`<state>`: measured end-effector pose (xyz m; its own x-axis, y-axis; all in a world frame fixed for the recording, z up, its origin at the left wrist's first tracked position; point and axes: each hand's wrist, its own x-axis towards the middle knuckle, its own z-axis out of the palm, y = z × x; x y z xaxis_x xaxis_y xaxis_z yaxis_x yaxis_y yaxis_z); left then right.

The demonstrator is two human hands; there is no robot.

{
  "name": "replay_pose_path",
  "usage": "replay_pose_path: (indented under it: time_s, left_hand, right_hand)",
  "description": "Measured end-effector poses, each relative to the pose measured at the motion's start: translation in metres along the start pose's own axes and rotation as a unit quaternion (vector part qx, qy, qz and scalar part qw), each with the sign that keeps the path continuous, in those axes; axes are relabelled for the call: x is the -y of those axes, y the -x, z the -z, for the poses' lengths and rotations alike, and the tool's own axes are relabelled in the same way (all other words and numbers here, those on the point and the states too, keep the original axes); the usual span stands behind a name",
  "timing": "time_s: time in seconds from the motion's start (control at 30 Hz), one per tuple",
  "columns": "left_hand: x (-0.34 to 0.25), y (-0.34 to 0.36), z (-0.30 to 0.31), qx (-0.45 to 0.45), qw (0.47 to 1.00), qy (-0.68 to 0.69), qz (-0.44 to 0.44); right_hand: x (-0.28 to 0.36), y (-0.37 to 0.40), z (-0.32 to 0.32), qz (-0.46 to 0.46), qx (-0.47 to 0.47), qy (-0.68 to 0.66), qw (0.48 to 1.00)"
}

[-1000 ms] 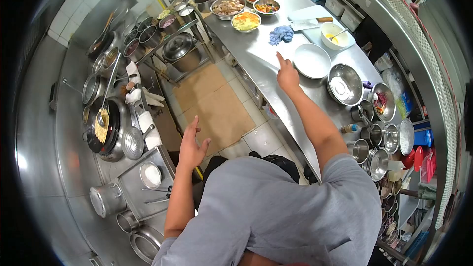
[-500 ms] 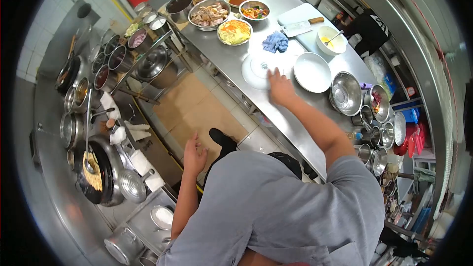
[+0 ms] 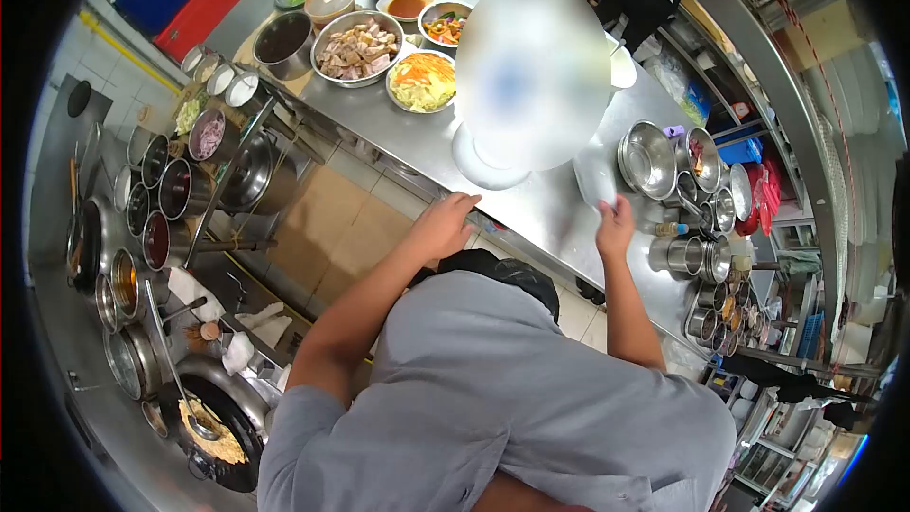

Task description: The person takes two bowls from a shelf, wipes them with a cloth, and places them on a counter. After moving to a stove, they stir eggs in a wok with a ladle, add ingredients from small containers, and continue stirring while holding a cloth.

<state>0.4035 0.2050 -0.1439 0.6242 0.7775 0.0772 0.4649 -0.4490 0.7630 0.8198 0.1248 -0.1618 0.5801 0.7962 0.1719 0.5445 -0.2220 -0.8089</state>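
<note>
The left hand (image 3: 441, 228) lies palm down at the near edge of the steel desk (image 3: 550, 213), its grip open and the fingers spread flat, holding nothing. Just above it in the frame, a little to the right, a white plate (image 3: 485, 171) sits flat on the desk. The plate's upper part is hidden behind a blurred patch. It is round, so it has no long axis to line up with.

The right hand (image 3: 614, 225) is at centre right, fingers raised against the lower rim of a pale dish (image 3: 594, 178). I cannot tell whether its grip is closed on that rim or only touches it.

The left hand is nearer to the plate and the right hand nearer to the dish. A steel bowl (image 3: 647, 159) stands just right of the dish. A bowl of shredded vegetables (image 3: 422, 82) and a bowl of meat pieces (image 3: 357, 47) stand further up the desk.
</note>
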Motion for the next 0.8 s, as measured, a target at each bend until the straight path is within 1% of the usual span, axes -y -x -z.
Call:
replay_pose_path:
  time_s: [0.03,0.07,0.1,0.13,0.17,0.2,0.23,0.3,0.33,0.37,0.4,0.43,0.47,0.5,0.53,0.57,0.6,0.63,0.67,0.7,0.73,0.77,0.8]
  left_hand:
    - [0.005,-0.001,0.002,-0.002,1.0,0.0,0.001]
    - [0.011,-0.003,0.006,0.004,0.998,0.053,0.036]
    - [0.019,-0.002,0.011,0.007,0.992,0.106,0.074]
    - [0.029,0.003,0.018,-0.004,0.991,0.103,0.08]
    - [0.042,0.018,0.023,-0.017,0.981,0.15,0.124]
    - [0.055,0.036,0.027,-0.03,0.966,0.197,0.167]
    - [0.068,0.056,0.032,-0.043,0.963,0.196,0.179]
    - [0.095,0.1,0.048,-0.086,0.942,0.22,0.236]
    - [0.104,0.121,0.059,-0.11,0.938,0.216,0.25]
    - [0.11,0.145,0.068,-0.134,0.925,0.213,0.284]
    - [0.116,0.17,0.077,-0.159,0.91,0.211,0.319]
    - [0.121,0.192,0.085,-0.191,0.899,0.207,0.335]
    - [0.126,0.213,0.091,-0.23,0.89,0.184,0.349]
    - [0.128,0.235,0.097,-0.268,0.877,0.16,0.365]
    - [0.126,0.256,0.104,-0.301,0.859,0.158,0.383]
    - [0.12,0.273,0.111,-0.343,0.846,0.148,0.381]
    - [0.111,0.291,0.117,-0.383,0.832,0.134,0.379]
    - [0.102,0.307,0.118,-0.411,0.81,0.131,0.397]
    - [0.094,0.319,0.117,-0.457,0.775,0.156,0.408]
    - [0.087,0.33,0.116,-0.502,0.738,0.179,0.414]
    - [0.08,0.341,0.113,-0.526,0.715,0.175,0.425]
    - [0.074,0.35,0.108,-0.557,0.691,0.189,0.42]
    - [0.068,0.359,0.104,-0.588,0.665,0.201,0.414]
  right_hand:
    - [-0.015,0.002,0.005,-0.053,-0.023,-0.105,0.993]
    - [-0.013,0.01,0.01,-0.113,-0.054,-0.238,0.963]
    - [-0.011,0.019,0.013,-0.172,-0.079,-0.366,0.911]
    - [-0.013,0.025,0.012,-0.2,-0.096,-0.436,0.872]
    - [-0.018,0.032,0.008,-0.231,-0.11,-0.501,0.827]
    - [-0.024,0.036,0.002,-0.249,-0.119,-0.529,0.802]
    - [-0.032,0.038,-0.005,-0.268,-0.126,-0.555,0.777]
    - [-0.072,0.037,-0.018,-0.254,-0.078,-0.588,0.764]
    - [-0.093,0.033,-0.022,-0.282,-0.076,-0.564,0.773]
    - [-0.118,0.028,-0.023,-0.309,-0.071,-0.536,0.782]
    - [-0.161,0.024,-0.017,-0.248,0.018,-0.359,0.9]
    - [-0.19,0.016,-0.015,-0.157,0.106,-0.167,0.968]
    - [-0.184,0.004,-0.018,-0.248,0.027,-0.236,0.939]
    - [-0.163,-0.018,-0.026,-0.338,-0.048,-0.294,0.893]
    - [-0.122,-0.042,0.016,-0.33,-0.008,-0.291,0.898]
    - [0.013,-0.015,-0.07,-0.293,-0.206,-0.018,0.933]
    - [0.0,-0.04,-0.096,-0.17,-0.155,-0.001,0.973]
    - [0.007,-0.056,-0.124,-0.044,-0.104,0.01,0.994]
    - [0.052,-0.056,-0.158,0.066,-0.025,0.034,0.997]
    - [0.091,-0.055,-0.2,0.114,0.06,-0.022,0.992]
    - [0.143,-0.043,-0.241,0.154,0.16,-0.037,0.974]
    - [0.201,-0.015,-0.279,0.196,0.235,-0.074,0.949]
    - [0.246,0.013,-0.326,0.194,0.324,-0.168,0.911]
